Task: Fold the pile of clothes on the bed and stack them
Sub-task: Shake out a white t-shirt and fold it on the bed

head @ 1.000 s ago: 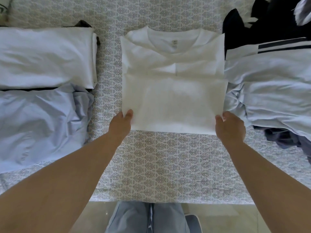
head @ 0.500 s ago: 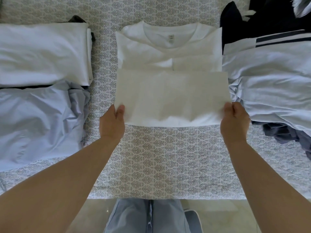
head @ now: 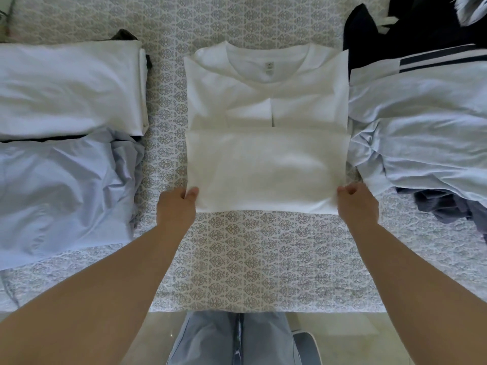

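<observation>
Lower — white shirt [head: 266, 169] fold, bedward

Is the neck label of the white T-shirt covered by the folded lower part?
No, the neck label lies bare inside the collar, while the white T-shirt's folded lower part ends well below it.

The fingers of the left hand [head: 176, 209] and right hand [head: 358, 204] lie hidden under the white T-shirt [head: 266, 114]. The dark clothes pile [head: 411, 30] runs off the top right edge. A dark garment [head: 123, 36] peeks from behind the folded stack [head: 71, 88].
</observation>
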